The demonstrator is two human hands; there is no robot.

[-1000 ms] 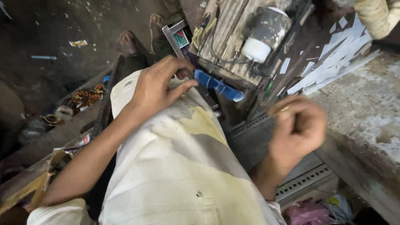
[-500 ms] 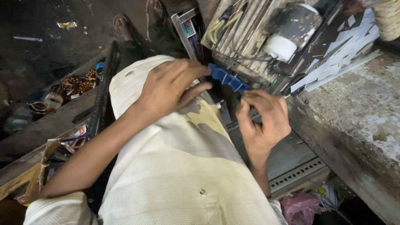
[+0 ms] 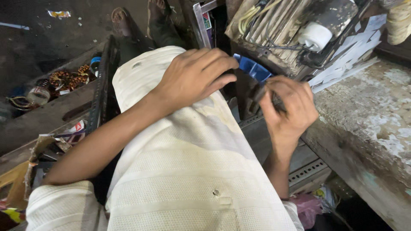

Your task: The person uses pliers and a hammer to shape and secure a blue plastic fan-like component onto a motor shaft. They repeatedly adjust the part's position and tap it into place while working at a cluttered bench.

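My left hand lies palm down on my cream-clothed knee, its fingertips reaching toward a blue plastic part. To the right, my right hand is curled around a small dark tool whose tip points at that blue part. Above both hands sits a dusty machine housing with yellow and black wires and a white cylinder. What the left fingertips press on is hidden by the hand.
A rough concrete ledge runs along the right. A grey perforated metal tray lies below my right wrist. On the left, a wooden shelf holds copper wire coils and a small jar. Two sandalled feet rest on the dark floor.
My right hand has moved up and left from the ledge to the blue part, holding the dark tool. The left hand stays on the knee; the view has shifted.
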